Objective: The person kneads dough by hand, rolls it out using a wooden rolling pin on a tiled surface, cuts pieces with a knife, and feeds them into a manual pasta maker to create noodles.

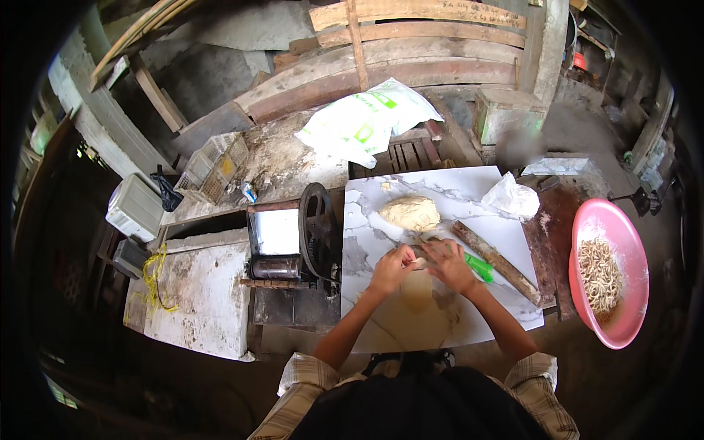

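On the worktop [469, 185], the left hand [394, 268] had its fingers drawn together, apparently pinching a dough scrap [418, 263]; the right hand [449, 268] was half open, its hold (if any) impossible to tell. A flat dough piece [416, 291] lay toward the near edge. The wooden stick [499, 264] ended by the right edge, where a forearm knock could have rolled it off. Beyond that edge, a pink basin [636, 264] held pale strips [600, 275]; the far right corner's white bag [511, 196] hid its contents.
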A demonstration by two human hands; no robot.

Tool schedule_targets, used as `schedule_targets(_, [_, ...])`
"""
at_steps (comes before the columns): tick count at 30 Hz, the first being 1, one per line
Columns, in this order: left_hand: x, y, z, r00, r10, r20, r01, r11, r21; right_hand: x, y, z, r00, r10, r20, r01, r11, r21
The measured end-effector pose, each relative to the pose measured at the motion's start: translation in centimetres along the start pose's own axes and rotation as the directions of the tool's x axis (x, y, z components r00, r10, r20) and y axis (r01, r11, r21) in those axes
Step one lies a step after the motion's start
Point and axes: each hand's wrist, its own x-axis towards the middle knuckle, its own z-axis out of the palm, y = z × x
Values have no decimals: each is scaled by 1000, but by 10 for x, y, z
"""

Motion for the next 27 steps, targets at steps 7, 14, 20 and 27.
schedule_targets(7, [68,-6,-6,988,35,-151,-63,981,-184,56,16,25,817,575,41,-569,793,218])
schedule_targets(14, [89,-45,6,922,-254,-293,324,919,224,89,11,25,720,657,-222,-693,661,-288])
schedule_targets(20, [61,-37,0,947,79,-311,8,963,269,43,9,8,784,575,-232,-619,753,-223])
schedule_targets(27, [8,-36,-12,953,299,53,-295,953,-66,-26,-5,-3,853,518,-65,-505,786,-358])
